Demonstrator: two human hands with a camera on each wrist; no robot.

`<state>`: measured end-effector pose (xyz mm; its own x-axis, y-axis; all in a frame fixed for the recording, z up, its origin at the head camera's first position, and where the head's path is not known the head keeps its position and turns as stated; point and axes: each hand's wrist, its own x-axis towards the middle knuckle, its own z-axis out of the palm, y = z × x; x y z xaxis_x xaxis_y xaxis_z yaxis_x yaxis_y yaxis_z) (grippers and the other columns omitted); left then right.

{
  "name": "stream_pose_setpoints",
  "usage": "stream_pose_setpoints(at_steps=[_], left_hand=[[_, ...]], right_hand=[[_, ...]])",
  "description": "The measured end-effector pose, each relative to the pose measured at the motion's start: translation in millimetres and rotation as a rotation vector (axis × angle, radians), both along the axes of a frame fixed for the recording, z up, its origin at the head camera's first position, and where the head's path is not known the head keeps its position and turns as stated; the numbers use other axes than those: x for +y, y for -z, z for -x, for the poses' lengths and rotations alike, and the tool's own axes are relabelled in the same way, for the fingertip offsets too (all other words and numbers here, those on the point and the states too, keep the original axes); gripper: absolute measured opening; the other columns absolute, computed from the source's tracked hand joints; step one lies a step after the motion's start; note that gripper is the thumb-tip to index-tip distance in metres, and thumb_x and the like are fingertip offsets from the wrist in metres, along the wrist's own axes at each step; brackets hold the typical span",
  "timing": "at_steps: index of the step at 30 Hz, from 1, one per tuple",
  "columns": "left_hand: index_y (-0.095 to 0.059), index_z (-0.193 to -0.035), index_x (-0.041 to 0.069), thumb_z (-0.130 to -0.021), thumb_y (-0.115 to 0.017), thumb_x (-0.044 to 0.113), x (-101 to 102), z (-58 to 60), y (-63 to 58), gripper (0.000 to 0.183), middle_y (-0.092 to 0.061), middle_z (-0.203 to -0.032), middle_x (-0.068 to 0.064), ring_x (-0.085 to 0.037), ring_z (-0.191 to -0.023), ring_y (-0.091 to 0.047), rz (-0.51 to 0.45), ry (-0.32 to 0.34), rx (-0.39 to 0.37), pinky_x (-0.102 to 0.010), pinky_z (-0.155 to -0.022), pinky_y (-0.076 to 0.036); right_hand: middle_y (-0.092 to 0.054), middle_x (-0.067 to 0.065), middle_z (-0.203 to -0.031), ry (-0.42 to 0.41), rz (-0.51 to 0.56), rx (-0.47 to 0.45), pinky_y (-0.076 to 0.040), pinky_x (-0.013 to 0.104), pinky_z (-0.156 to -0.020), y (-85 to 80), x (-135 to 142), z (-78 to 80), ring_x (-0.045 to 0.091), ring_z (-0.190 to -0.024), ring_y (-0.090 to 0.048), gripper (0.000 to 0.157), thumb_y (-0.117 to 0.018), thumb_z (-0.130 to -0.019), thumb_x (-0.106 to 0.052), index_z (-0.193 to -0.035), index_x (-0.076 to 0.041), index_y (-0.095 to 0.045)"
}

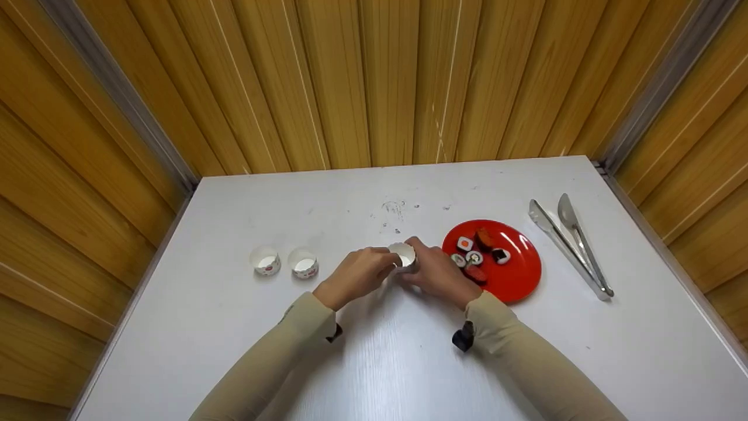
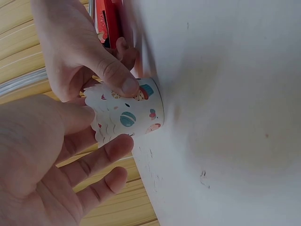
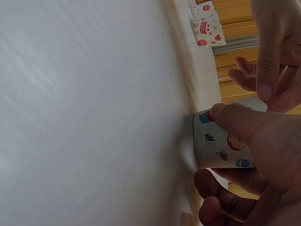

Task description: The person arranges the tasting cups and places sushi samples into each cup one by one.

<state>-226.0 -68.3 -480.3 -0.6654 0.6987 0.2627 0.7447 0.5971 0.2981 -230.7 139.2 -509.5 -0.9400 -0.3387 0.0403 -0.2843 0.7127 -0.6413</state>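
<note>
A nested stack of paper baking cups (image 1: 404, 254) stands on the table between the two hands, its several scalloped rims showing in the left wrist view. My right hand (image 1: 439, 275) grips the stack's side, the thumb lying along the printed wall (image 3: 219, 146). From the other side my left hand (image 1: 362, 272) pinches the scalloped rim between thumb and a finger; in the left wrist view its other fingers are spread apart. Over to the left, two single paper cups (image 1: 266, 261) (image 1: 304, 264) stand upright side by side, printed with small red pictures.
Right of the hands lies a red plate (image 1: 523, 280) bearing several sushi pieces (image 1: 474, 258). Metal tongs (image 1: 575, 245) rest farther right on the white table (image 1: 350, 204). Wood-patterned walls (image 1: 385, 82) enclose the table at the back and sides.
</note>
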Motion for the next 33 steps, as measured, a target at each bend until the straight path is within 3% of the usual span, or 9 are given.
stream_pose_setpoints(at_steps=[14,22,33], left_hand=[[-0.076,-0.106,0.011,-0.096,-0.066,-0.001,1.2,-0.1,-1.2,0.018,-0.074,-0.098,-0.002,-0.017,-0.08,-0.069,0.019,-0.009,0.003,-0.033,-0.066,-0.055],[-0.076,-0.105,0.011,-0.097,-0.066,0.0,1.2,0.7,-0.1,0.017,-0.074,-0.098,-0.001,-0.016,-0.079,-0.068,0.018,0.003,0.034,-0.032,-0.064,-0.055],[-0.075,-0.106,0.009,-0.098,-0.067,0.002,1.9,0.3,-0.3,0.014,-0.073,-0.095,-0.004,-0.019,-0.085,-0.071,-0.031,0.012,0.074,-0.035,-0.069,-0.058]], right_hand=[[-0.072,-0.004,-0.1,0.006,0.003,0.003,-0.049,0.035,-0.067,0.4,0.1,0.2,0.019,-0.073,-0.059,0.052,-0.087,-0.085,-0.025,-0.126,-0.019,-0.056],[-0.072,0.001,-0.106,0.012,-0.022,0.001,-0.051,0.038,-0.078,-0.3,-0.6,0.5,0.021,-0.082,-0.06,0.053,-0.087,-0.084,-0.026,-0.127,-0.018,-0.055],[-0.073,0.004,-0.108,0.011,-0.016,0.004,-0.053,0.04,-0.078,0.5,-0.9,0.5,0.022,-0.081,-0.061,0.054,-0.086,-0.085,-0.024,-0.128,-0.016,-0.055]])
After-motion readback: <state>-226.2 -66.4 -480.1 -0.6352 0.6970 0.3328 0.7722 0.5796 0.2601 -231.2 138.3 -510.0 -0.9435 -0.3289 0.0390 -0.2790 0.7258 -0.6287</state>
